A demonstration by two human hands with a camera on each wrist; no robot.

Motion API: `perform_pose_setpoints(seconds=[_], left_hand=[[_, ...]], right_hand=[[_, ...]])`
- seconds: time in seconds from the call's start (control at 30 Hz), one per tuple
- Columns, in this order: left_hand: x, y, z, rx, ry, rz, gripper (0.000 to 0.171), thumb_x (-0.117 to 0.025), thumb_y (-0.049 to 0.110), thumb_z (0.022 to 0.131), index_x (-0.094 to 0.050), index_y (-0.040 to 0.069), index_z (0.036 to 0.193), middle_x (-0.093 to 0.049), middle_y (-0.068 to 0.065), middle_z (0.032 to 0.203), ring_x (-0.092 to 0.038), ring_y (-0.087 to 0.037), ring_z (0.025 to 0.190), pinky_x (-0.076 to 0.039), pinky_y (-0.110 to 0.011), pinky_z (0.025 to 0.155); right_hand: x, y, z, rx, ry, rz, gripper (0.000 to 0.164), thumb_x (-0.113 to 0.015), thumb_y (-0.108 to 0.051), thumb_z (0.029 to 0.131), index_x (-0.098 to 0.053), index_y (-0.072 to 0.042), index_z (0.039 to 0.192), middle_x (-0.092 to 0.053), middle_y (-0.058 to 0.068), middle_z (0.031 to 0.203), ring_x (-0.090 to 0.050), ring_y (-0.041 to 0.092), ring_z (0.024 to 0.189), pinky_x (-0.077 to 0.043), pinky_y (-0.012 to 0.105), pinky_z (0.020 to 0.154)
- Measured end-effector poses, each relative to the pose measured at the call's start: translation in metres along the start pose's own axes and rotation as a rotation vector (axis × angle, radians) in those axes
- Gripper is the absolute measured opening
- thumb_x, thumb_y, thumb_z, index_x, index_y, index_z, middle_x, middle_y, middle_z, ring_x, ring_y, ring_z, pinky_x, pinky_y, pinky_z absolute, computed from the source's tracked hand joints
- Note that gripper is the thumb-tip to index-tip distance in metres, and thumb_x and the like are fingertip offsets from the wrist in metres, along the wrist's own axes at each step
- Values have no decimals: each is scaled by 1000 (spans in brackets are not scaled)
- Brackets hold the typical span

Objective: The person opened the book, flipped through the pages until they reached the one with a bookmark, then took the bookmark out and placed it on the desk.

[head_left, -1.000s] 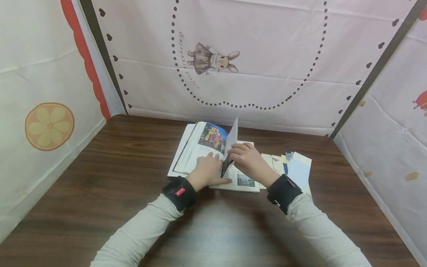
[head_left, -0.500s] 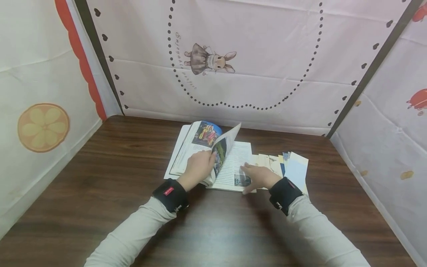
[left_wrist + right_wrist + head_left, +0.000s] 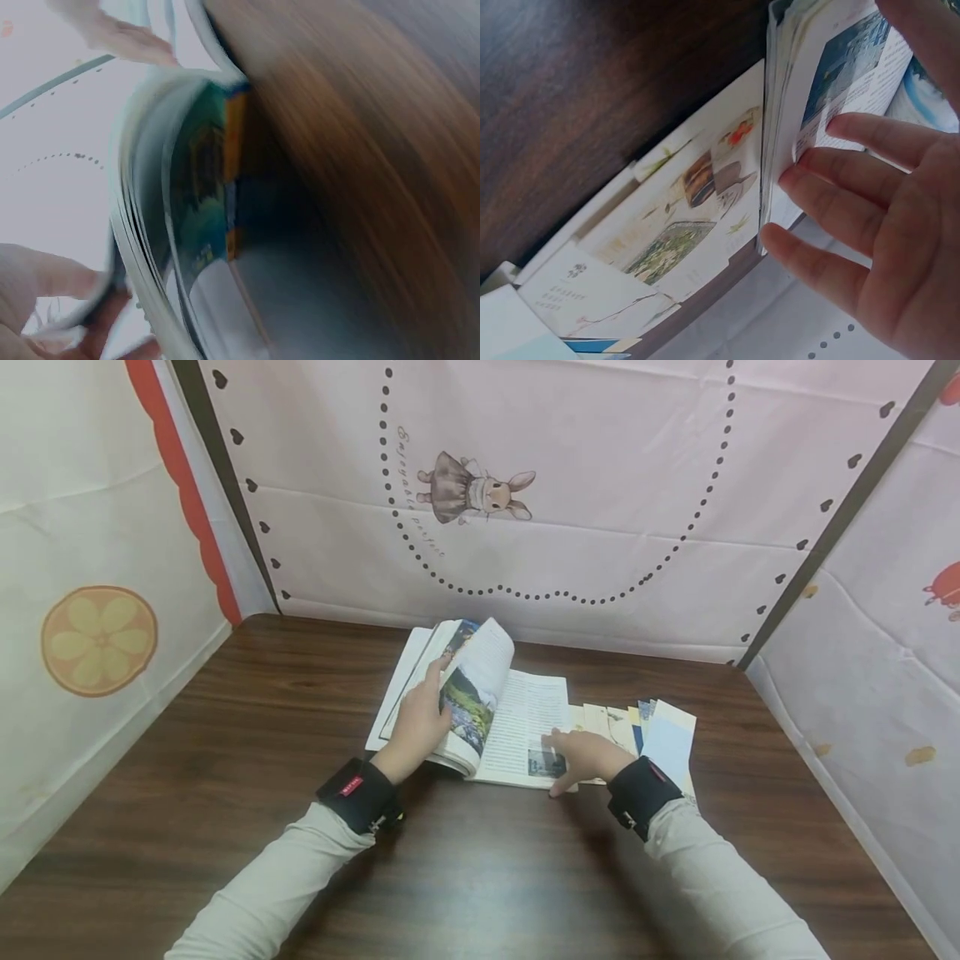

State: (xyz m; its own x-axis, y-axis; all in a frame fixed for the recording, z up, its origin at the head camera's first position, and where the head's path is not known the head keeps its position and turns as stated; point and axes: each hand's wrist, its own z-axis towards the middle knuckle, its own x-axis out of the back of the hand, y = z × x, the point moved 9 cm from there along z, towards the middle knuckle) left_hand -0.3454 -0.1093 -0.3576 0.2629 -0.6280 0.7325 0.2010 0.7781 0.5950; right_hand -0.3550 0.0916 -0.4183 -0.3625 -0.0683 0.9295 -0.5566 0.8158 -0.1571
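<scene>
A thick open book (image 3: 525, 718) lies on the table, its left stack of pages raised in a curve. One page (image 3: 474, 693) with a green landscape picture bends up over that stack. At the left side, my left hand (image 3: 416, 718) pinches the page's edge between thumb and fingers; in the left wrist view, blurred, the fingers (image 3: 45, 281) stand around a dark page edge. My right hand (image 3: 588, 755) rests its spread fingertips on the right-hand page near a small picture. The right wrist view shows these fingers (image 3: 840, 202) loosely extended, holding nothing.
Several paper cards (image 3: 611, 727) lie fanned out right of the book, partly under my right wrist; a pale blue card (image 3: 670, 739) is at their right end. A brown wooden table (image 3: 480, 877) carries everything. Printed cloth (image 3: 600, 485) hangs behind the table's far edge.
My right hand let go of an upright page and came down to the right-hand page. My left hand took the page and moved left with it, bending it over the left stack.
</scene>
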Motion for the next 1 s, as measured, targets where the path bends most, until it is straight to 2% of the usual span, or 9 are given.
perform_pose_setpoints(seconds=[0.03, 0.1, 0.17, 0.23, 0.33, 0.5, 0.67, 0.83, 1.0], left_hand=[[-1, 1, 0, -19, -20, 51, 75, -58, -8, 78, -31, 11, 145, -57, -27, 109, -57, -40, 98, -50, -45, 77], [-6, 6, -1, -92, -70, 192, 79, -58, -11, 76, -33, 17, 146, -41, -28, 135, -36, -47, 128, -39, -58, 98], [-16, 16, -5, -219, -133, 338, 72, -60, -10, 78, -43, 20, 141, -29, -23, 148, -17, -50, 139, -27, -65, 105], [-26, 28, -12, -365, -189, 428, 59, -61, -8, 79, -56, 20, 131, -35, -17, 148, -21, -46, 140, -24, -66, 106], [-37, 42, -24, -506, -222, 450, 32, -63, -4, 80, -69, 10, 108, -57, -14, 131, -45, -36, 129, -38, -53, 104], [-40, 43, -29, -458, -194, 391, 10, -64, 0, 80, -72, 3, 86, -68, -11, 102, -62, -26, 99, -51, -35, 88], [-44, 36, -30, -404, -240, 327, 8, -61, 8, 80, -67, 5, 85, -63, -7, 91, -57, -21, 82, -50, -33, 71], [-50, 33, -30, -387, -302, 345, 39, -64, 36, 83, -64, 4, 106, -62, -9, 105, -57, -26, 96, -51, -39, 80], [-60, 38, -31, -379, -348, 375, 75, -64, 67, 72, -63, 5, 113, -62, -10, 110, -55, -26, 97, -50, -39, 80]], right_hand=[[0, 0, 0, 9, -3, 0, 86, -81, -37, 70, -43, -2, 139, -41, 23, 144, -47, 37, 128, -38, 47, 105], [1, 1, 0, 22, -11, 4, 86, -80, -37, 71, -42, -2, 140, -40, 24, 144, -45, 39, 129, -37, 47, 106], [1, 2, 0, 27, -19, 1, 85, -79, -37, 72, -42, -3, 140, -40, 24, 144, -45, 39, 129, -37, 48, 106], [-1, 4, 1, 21, -30, 14, 83, -79, -37, 73, -43, -4, 140, -40, 23, 144, -46, 38, 128, -37, 48, 106], [-3, 4, 2, 26, -40, 35, 76, -77, -34, 76, -44, -4, 139, -41, 22, 144, -48, 37, 126, -39, 48, 104], [-3, 1, 3, 52, 2, 31, 52, -70, -18, 83, -54, -6, 131, -55, 17, 134, -59, 29, 110, -45, 43, 98], [17, -13, -2, 136, 206, -88, 20, -67, -6, 83, -71, -8, 103, -73, 7, 96, -66, 18, 81, -53, 35, 80], [53, -32, -12, 207, 500, -159, 11, -72, -7, 79, -72, -8, 90, -73, 4, 84, -68, 17, 75, -53, 36, 77], [82, -50, -24, 277, 718, -102, 12, -75, -5, 76, -71, -8, 88, -73, 3, 83, -68, 18, 78, -53, 34, 78]])
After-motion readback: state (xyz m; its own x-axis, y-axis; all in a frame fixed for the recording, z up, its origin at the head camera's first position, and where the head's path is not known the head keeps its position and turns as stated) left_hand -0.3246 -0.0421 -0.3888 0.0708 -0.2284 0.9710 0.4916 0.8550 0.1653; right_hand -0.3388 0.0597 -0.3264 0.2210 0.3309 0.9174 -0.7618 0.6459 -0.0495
